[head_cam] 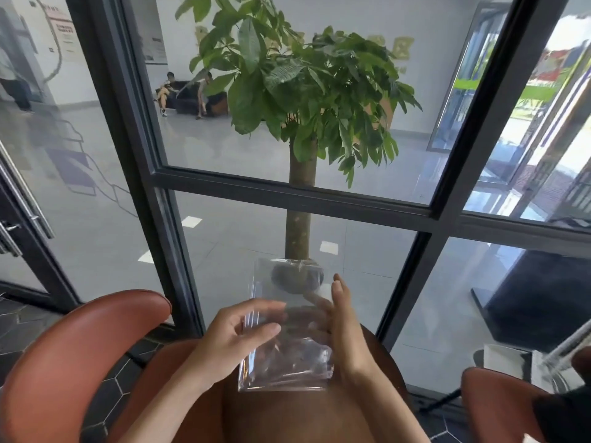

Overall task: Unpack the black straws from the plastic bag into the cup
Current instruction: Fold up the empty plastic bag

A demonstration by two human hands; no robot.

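A clear plastic bag [287,362] stands upright between my two hands above a round brown table [297,417]. My left hand [236,334] grips its left edge with thumb and fingers. My right hand [342,327] presses flat against its right side, fingers stretched upward. The bag looks transparent and I can see no black straws inside it. No cup is in view.
A reddish-brown chair [73,356] curves at the left, another chair [499,401] at the right. A dark-framed glass wall [287,190] stands right behind the table. Beyond the glass grows a potted tree [300,174]. Dark hexagon floor tiles lie below.
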